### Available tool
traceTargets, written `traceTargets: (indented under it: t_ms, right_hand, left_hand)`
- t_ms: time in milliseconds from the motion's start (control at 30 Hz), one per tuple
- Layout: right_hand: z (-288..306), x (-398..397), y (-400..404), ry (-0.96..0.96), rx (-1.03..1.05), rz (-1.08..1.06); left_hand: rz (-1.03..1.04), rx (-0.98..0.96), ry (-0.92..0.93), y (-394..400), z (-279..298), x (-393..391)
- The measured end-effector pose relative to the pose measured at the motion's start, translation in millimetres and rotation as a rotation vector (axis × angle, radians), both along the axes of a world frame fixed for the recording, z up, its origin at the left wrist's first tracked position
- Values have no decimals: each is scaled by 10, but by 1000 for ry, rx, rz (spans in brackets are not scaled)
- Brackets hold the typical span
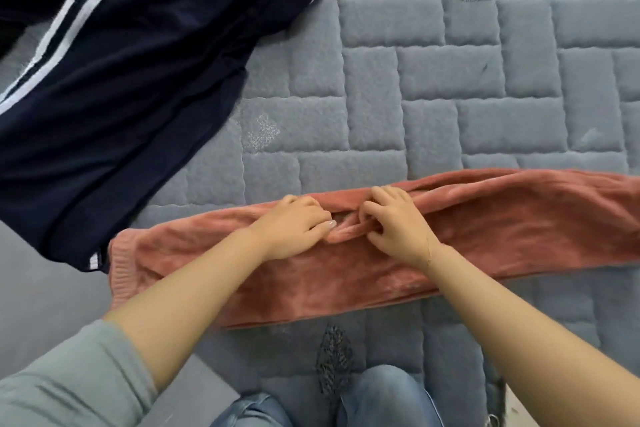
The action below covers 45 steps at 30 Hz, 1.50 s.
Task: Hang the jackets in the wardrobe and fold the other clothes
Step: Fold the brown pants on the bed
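A pink-rust fleece garment point(485, 239) lies folded into a long strip across the quilted bed, with a ribbed cuff at its left end. My left hand point(294, 225) and my right hand point(394, 222) sit side by side at the middle of the strip. Both have curled fingers that pinch a fold of the fleece between them. A navy garment with white side stripes point(131, 80) lies spread out to the upper left, and its hem overlaps the pink cuff.
The grey-blue quilted bed cover point(485, 62) stretches bare to the upper right. The bed's near edge runs along the lower left, with grey floor point(41, 288) beyond it. My jeans-clad knees point(346, 402) are at the bottom.
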State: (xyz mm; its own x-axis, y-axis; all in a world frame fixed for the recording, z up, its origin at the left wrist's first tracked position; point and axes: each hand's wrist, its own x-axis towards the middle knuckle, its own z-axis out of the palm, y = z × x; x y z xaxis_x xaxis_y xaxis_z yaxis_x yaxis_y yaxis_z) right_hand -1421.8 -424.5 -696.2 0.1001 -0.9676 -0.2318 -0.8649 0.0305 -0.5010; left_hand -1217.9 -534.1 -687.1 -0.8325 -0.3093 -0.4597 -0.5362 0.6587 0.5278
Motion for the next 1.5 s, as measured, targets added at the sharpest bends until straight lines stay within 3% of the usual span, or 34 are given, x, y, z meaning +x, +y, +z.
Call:
traceTargets:
  t_ms: [200, 300, 400, 533, 600, 667, 733, 867, 967, 1100, 1167, 1233, 1367, 1500]
  right_hand:
    - [-48, -37, 184, 7, -145, -134]
    - [-47, -158, 70, 41, -122, -161]
    - [-84, -313, -147, 118, -94, -269]
    - [-142, -547, -360, 138, 151, -376]
    - [-129, -653, -414, 92, 232, -319]
    - [-85, -751, -478, 34, 323, -231]
    - [-58, -787, -505, 30, 336, -158]
    - [-61, -654, -170, 164, 83, -145]
    - [-100, -534, 195, 153, -26, -195]
    - [-45, -679, 458, -203, -102, -507]
    - [29, -961, 633, -247, -159, -764]
    - [98, -1362, 850, -202, -175, -996]
    - [106, -2241, 1317, 25, -116, -1330]
    - [45, -2910, 1553, 135, 55, -1450]
  left_hand:
    - [-208, -129, -197, -301, -39, -208]
    - [-119, -285, -192, -594, -38, -210]
    - [52, -282, -242, -806, -125, -170]
    - [457, -72, -256, -678, -314, -152]
    - [658, 105, -142, -630, -354, -165]
    - [718, 244, -77, -633, -322, -187]
    - [650, 196, -12, -584, -220, -207]
    - [319, -183, 187, -125, -61, -91]
    - [223, -218, 40, 302, -74, -61]
    - [435, -222, -61, 502, -121, -303]
    - [422, -131, -112, 606, -156, -504]
    - [396, -61, -179, 725, -225, -734]
    - [497, -140, -305, 897, -386, -1094]
    - [526, -207, -303, 960, -537, -1083]
